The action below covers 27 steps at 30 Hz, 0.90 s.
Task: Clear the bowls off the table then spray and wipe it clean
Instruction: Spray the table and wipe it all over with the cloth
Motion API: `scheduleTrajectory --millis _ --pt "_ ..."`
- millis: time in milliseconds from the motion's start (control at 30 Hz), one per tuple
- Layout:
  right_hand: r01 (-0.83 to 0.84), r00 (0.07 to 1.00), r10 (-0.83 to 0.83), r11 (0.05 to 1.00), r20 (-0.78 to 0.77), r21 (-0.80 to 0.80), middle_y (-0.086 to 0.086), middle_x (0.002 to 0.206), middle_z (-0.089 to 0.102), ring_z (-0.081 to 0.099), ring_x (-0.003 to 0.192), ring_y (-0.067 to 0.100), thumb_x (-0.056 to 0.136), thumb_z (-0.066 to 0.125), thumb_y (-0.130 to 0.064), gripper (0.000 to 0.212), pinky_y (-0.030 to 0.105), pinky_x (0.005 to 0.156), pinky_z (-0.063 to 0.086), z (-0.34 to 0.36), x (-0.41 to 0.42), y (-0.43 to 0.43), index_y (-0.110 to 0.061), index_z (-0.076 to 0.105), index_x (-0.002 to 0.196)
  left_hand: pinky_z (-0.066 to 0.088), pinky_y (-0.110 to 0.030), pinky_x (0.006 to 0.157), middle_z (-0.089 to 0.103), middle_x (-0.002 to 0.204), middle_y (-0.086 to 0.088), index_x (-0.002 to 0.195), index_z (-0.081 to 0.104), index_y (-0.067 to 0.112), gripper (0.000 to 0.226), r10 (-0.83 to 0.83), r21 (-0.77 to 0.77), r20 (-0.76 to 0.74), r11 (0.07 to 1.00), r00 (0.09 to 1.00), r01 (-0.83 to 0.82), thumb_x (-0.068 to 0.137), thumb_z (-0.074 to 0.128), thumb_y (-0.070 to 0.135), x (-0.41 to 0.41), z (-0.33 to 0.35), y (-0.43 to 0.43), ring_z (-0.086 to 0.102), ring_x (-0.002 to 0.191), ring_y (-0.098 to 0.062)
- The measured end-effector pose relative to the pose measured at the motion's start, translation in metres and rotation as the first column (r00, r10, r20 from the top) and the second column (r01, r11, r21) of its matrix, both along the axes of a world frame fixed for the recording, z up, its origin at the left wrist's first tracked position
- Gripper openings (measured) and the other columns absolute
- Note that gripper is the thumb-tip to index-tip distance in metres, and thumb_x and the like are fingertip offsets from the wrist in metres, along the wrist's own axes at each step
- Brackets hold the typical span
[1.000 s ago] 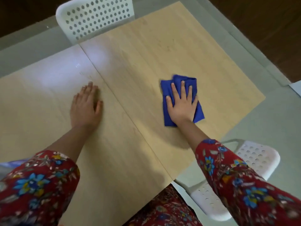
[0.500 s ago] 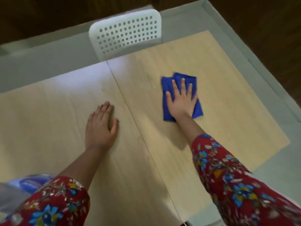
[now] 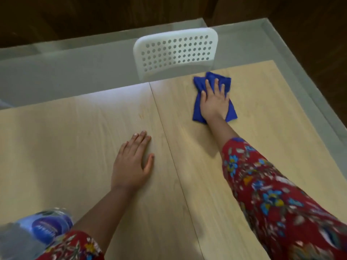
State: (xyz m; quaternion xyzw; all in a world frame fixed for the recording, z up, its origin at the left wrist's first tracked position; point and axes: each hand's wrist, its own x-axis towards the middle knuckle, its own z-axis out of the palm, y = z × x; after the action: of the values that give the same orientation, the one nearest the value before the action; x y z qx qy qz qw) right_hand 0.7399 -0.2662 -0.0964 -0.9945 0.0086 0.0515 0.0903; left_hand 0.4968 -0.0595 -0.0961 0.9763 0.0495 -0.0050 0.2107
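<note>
A light wooden table (image 3: 75, 139) fills the view, with a seam running down its middle. My right hand (image 3: 214, 102) presses flat on a folded blue cloth (image 3: 201, 85) near the table's far edge, fingers straight and spread. My left hand (image 3: 133, 164) rests flat on the bare wood just left of the seam, holding nothing. A spray bottle with a blue label (image 3: 45, 228) shows at the bottom left, partly hidden by my left sleeve. No bowls are in view.
A white perforated chair back (image 3: 176, 51) stands against the table's far edge, just behind the cloth. Grey floor surrounds the table, with dark wood beyond it at the top and right.
My right hand has pushed the blue cloth away from me toward the table's far edge. The view has tilted up and shifted. My left hand stays flat on the wood.
</note>
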Motion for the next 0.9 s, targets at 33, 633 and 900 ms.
scheduleTrajectory --millis 33,633,900 --pt "-0.072 0.997 0.072 0.997 0.004 0.009 -0.001 0.163 0.009 0.007 0.15 0.025 0.103 0.023 -0.042 0.052 0.044 0.12 0.007 0.0 0.009 0.021 -0.031 0.017 0.153 0.01 -0.029 0.118 0.027 0.157 0.007 0.149 0.033 0.023 0.059 0.001 -0.008 -0.001 1.0 1.0 -0.001 0.095 0.031 0.047 -0.001 0.0 -0.001 0.018 0.145 -0.009" --pt "-0.161 0.983 0.161 0.987 0.083 -0.004 0.002 0.161 0.019 0.018 0.147 0.03 0.096 0.02 -0.05 0.059 0.052 0.116 0.02 -0.011 -0.174 0.002 -0.031 0.026 0.151 0.014 -0.035 0.119 0.029 0.157 0.002 0.148 0.036 0.018 0.056 -0.021 0.022 0.039 1.0 0.999 0.02 0.097 0.035 0.041 0.001 -0.007 0.003 0.022 0.146 -0.015" --pt "-0.194 0.981 0.195 0.981 0.008 -0.016 -0.006 0.162 0.014 0.01 0.15 0.021 0.098 0.024 -0.053 0.055 0.054 0.114 0.024 -0.011 -0.353 -0.133 -0.039 0.023 0.151 0.037 -0.04 0.106 0.054 0.139 -0.003 0.128 0.058 0.012 0.038 -0.048 -0.075 0.19 0.995 0.981 0.063 0.091 0.051 0.013 -0.028 0.009 -0.014 0.05 0.127 -0.023"
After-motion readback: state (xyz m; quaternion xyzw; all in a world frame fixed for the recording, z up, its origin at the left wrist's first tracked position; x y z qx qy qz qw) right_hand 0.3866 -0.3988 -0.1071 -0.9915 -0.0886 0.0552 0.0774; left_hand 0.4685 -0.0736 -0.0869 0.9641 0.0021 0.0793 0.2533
